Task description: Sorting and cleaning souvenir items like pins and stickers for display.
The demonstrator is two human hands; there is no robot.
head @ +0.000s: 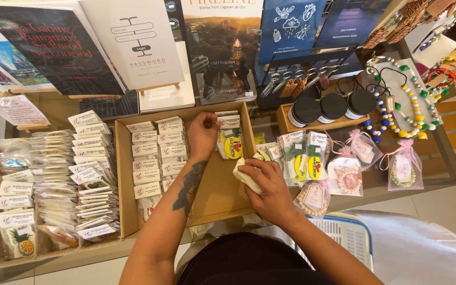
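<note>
Inside the cardboard box [215, 198], at its far right corner, the left hand [202, 134] pinches a small packaged keychain [229, 122]. The right hand [267, 187] grips a cream cloth [246, 177] at the box's right wall. Better to steady each packet while wiping, sparing the neighbouring rows of carded packets [154, 153].

The brown cardboard box [222, 195] is showing white-labelled packets [151, 153] at nine o'clock. A yellow badge with a red heart [233, 148] is lying at its one o'clock. Three black-lidded jars [332, 105] are standing at two o'clock, beside green, yellow and white beads [415, 113]. Pink pouches [403, 166] are sitting at three o'clock.
</note>
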